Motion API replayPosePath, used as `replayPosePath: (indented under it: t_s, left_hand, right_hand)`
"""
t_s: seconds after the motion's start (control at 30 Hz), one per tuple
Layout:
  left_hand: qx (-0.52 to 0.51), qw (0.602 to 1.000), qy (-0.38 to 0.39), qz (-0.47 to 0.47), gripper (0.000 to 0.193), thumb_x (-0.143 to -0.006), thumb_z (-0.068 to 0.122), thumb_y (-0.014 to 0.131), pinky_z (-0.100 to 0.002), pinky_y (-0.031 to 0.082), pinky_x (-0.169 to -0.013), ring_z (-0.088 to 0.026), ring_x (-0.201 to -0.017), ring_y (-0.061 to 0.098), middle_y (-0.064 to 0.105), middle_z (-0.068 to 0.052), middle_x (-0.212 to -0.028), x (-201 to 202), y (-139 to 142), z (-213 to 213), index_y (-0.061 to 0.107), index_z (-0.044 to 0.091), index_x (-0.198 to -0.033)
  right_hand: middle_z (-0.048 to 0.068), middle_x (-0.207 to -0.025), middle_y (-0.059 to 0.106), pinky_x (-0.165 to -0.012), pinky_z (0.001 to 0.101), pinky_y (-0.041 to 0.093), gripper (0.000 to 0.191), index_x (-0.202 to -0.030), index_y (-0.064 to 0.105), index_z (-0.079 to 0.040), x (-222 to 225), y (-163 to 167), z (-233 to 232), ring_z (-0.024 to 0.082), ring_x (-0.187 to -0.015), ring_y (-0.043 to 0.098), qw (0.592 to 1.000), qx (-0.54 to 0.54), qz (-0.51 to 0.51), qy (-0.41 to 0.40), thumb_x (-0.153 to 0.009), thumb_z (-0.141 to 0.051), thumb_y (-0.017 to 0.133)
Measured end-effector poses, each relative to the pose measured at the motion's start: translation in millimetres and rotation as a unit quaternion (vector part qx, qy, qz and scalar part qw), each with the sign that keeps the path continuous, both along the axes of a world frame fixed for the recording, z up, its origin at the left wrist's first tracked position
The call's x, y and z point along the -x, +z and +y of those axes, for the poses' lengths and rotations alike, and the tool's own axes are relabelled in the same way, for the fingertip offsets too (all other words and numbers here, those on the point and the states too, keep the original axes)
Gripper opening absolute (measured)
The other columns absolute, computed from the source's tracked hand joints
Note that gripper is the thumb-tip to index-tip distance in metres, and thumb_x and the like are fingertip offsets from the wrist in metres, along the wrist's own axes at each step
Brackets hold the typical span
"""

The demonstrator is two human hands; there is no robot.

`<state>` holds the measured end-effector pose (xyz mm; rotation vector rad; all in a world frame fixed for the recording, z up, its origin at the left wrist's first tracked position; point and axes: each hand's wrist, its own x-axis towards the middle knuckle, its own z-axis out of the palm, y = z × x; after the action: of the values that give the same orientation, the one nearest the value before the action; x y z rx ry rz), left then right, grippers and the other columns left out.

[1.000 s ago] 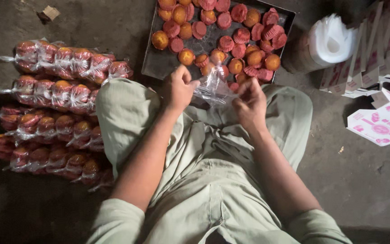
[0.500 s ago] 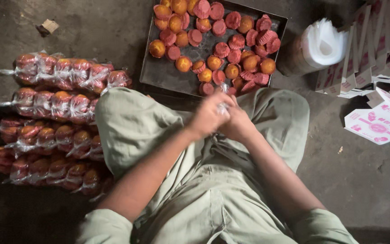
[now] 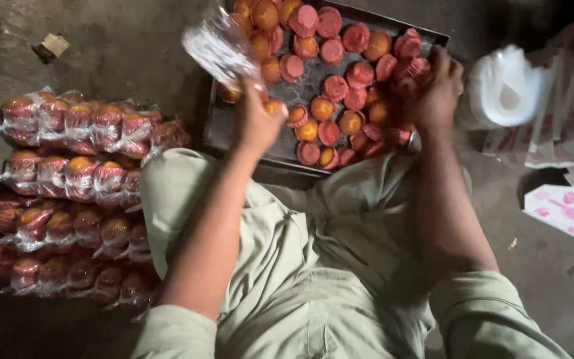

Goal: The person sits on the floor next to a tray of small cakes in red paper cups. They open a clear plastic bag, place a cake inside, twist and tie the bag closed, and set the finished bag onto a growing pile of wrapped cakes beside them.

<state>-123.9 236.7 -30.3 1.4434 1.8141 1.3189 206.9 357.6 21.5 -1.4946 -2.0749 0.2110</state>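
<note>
Lifted in the left hand [image 3: 255, 123], a clear bag [image 3: 219, 48] is pinched while cupcakes [image 3: 412, 66] are apparently clutched by the right hand [image 3: 438, 90] over the tray [image 3: 215, 127].

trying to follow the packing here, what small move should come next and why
Probably the right hand should lift one cupcake off the tray toward the clear bag. The left hand holds that bag raised above the tray, and the right hand rests on the cupcakes.
</note>
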Motion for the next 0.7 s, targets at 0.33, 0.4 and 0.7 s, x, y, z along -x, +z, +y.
replayPosePath:
  t_s: [0.33,0.4,0.7]
  left_hand:
    - [0.224,0.905,-0.105,0.345,0.077,-0.081,0.001,0.069,-0.053,0.048,-0.100,-0.043,-0.135,0.051,0.062,-0.018,-0.135,-19.5,-16.0,26.6,0.038,0.006,-0.151]
    - [0.199,0.931,-0.076,0.295,0.074,-0.083,0.002,0.069,-0.053,0.043,-0.113,-0.042,-0.125,0.058,0.065,-0.021,-0.126,-15.8,-20.8,26.7,0.039,0.000,-0.151]
    - [0.121,0.837,-0.162,-0.508,0.052,-0.087,0.003,0.059,-0.034,0.049,-0.084,-0.018,-0.097,0.060,0.063,-0.007,-0.112,-48.6,24.5,-17.4,0.056,-0.003,-0.139]
  right_hand:
    - [0.022,-0.128,0.053,-0.094,0.0595,0.044,0.046,-0.137,0.058,-0.014,15.7,-49.1,7.6,0.049,-0.115,0.051,0.985,0.028,-0.161,-0.058,-0.095,-0.020,0.076]
    - [0.023,-0.125,0.052,-0.094,0.0594,0.045,0.057,-0.141,0.056,-0.009,16.6,-38.6,-0.2,0.049,-0.111,0.051,0.993,-0.010,-0.109,-0.047,-0.090,-0.023,0.078]
    - [0.004,-0.126,0.060,-0.097,0.0304,0.053,0.049,-0.131,0.052,-0.011,74.3,62.7,-126.7,0.016,-0.116,0.061,0.917,0.220,0.303,0.141,-0.086,0.003,0.067]
